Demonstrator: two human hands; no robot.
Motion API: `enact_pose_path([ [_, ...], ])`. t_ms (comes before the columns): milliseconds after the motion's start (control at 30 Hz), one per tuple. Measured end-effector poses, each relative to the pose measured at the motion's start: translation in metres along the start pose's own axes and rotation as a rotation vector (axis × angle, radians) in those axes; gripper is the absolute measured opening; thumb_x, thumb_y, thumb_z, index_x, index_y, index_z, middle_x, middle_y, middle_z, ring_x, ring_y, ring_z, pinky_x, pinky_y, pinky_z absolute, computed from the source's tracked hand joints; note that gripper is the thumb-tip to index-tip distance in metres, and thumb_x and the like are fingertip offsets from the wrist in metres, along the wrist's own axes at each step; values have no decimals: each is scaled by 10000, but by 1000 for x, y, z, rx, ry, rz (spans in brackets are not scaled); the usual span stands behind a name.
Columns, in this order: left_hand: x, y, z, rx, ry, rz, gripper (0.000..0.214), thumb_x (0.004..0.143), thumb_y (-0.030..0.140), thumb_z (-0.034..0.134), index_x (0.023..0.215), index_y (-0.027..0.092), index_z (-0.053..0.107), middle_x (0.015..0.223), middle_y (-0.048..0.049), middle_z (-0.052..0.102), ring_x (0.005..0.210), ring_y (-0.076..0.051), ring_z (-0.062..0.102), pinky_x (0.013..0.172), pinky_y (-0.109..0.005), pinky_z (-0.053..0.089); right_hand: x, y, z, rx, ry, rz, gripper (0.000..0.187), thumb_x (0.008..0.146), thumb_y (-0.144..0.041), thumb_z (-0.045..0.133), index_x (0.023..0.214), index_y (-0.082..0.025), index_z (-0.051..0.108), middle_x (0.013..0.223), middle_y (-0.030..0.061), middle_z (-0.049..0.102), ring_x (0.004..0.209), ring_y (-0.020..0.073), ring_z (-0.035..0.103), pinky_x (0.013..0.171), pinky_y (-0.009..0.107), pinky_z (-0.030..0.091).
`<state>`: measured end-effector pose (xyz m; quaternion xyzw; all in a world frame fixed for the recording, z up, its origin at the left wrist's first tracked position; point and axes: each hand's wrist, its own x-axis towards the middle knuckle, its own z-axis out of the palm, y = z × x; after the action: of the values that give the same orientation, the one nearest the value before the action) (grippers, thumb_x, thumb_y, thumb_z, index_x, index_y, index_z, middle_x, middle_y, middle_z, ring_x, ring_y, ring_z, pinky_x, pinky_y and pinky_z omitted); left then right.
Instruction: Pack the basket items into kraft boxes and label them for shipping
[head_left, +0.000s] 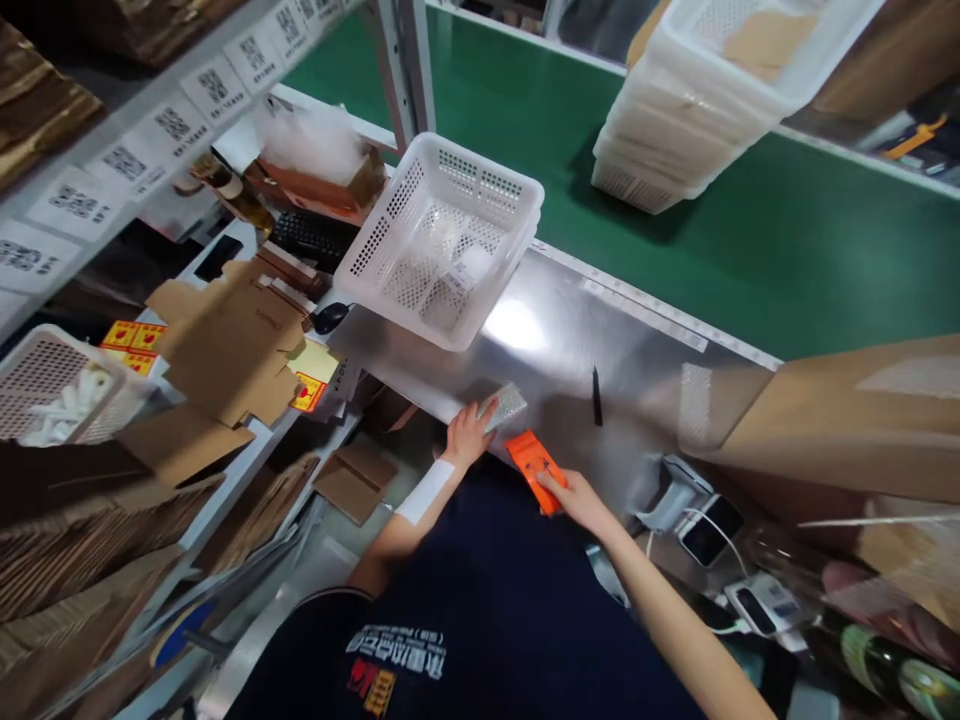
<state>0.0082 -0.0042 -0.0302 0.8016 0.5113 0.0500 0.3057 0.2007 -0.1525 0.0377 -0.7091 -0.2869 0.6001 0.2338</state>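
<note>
At a shiny metal bench (559, 345), left fingers (463, 420) grasping bubble wrap (509, 405), right fingers (553, 482) pinching a flat orange packet (531, 459)

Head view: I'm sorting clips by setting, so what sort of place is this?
Probably a packing station, perhaps in a warehouse: there's a long green surface, likely a conveyor, stacked cardboard and a row of QR labels.

One camera looks from my head, forward and steeply down past my shirt (517, 600), to my left grip (468, 438) and right grip (576, 497) close by and the surface (559, 365) beyond; the view's edges seem blurred.
</note>
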Motion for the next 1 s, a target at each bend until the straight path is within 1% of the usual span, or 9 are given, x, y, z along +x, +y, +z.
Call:
enact_pose_path([
  [233, 0, 0, -6, 147, -13, 62, 701, 942, 341, 742, 1603, 334, 511, 1467, -147, 626, 1252, -345, 634, 1084, -458, 552, 29, -39, 1, 97, -79, 67, 533, 777, -730, 710, 663, -212, 655, 562, 64, 692, 519, 201, 642, 508, 286, 497],
  [333, -1, 0, -4, 171, -13, 86, 753, 933, 332, 754, 1630, 303, 470, 1482, -161, 613, 1265, -341, 625, 1099, -452, 541, 41, -59, -3, -138, -39, 96, 509, 853, -655, 688, 605, -212, 660, 570, 86, 696, 556, 226, 670, 525, 300, 508],
  [433, 0, 2, 0, 138, -4, 87, 820, 892, 283, 798, 1638, 283, 456, 1492, -164, 607, 1279, -341, 618, 1119, -445, 526, 53, -70, 2, -401, 59, 124, 445, 864, -543, 716, 582, -205, 650, 619, 118, 707, 695, 291, 736, 657, 353, 554],
  [533, 1, 2, 0, 115, -22, 66, 821, 899, 275, 785, 1643, 221, 443, 1494, -200, 600, 1285, -362, 622, 1114, -463, 523, 56, -68, 15, -534, 163, 134, 294, 804, -429, 791, 649, -200, 694, 755, 159, 748, 947, 390, 762, 842, 448, 561],
  [633, 1, 3, -4, 97, -42, 37, 821, 917, 284, 760, 1646, 132, 415, 1481, -245, 604, 1309, -384, 618, 1118, -478, 513, 44, -54, 17, -642, 219, 172, 217, 815, -382, 787, 752, -179, 742, 906, 217, 776, 1058, 440, 741, 911, 511, 543],
  [733, 3, 11, -8, 66, 3, 27, 944, 843, 348, 849, 1643, 116, 405, 1541, -272, 556, 1413, -440, 543, 1202, -551, 422, 31, -37, -3, -661, 295, 173, 359, 906, -503, 696, 911, -152, 771, 1019, 248, 779, 1031, 441, 745, 886, 513, 550],
  [833, 12, 27, -11, 56, 81, 36, 973, 839, 465, 843, 1634, 107, 410, 1624, -294, 463, 1521, -481, 414, 1270, -608, 297, 29, -22, -33, -595, 418, 122, 494, 990, -574, 545, 1128, -145, 747, 1089, 221, 780, 1017, 391, 756, 860, 459, 567],
  [900, 20, 39, -12, 92, 44, 3, 859, 896, 474, 773, 1604, 109, 452, 1533, -297, 556, 1448, -464, 508, 1235, -578, 358, 32, -14, -51, -545, 486, 75, 494, 1026, -520, 457, 1218, -144, 714, 1176, 205, 767, 1075, 349, 751, 878, 415, 573],
  [1000, 31, 50, -16, 164, -98, -59, 751, 921, 454, 732, 1552, 113, 511, 1303, -280, 686, 1233, -438, 665, 1075, -521, 512, 33, 3, -70, -492, 587, 12, 479, 1018, -430, 391, 1244, -148, 706, 1240, 210, 750, 1109, 326, 751, 883, 395, 585],
])
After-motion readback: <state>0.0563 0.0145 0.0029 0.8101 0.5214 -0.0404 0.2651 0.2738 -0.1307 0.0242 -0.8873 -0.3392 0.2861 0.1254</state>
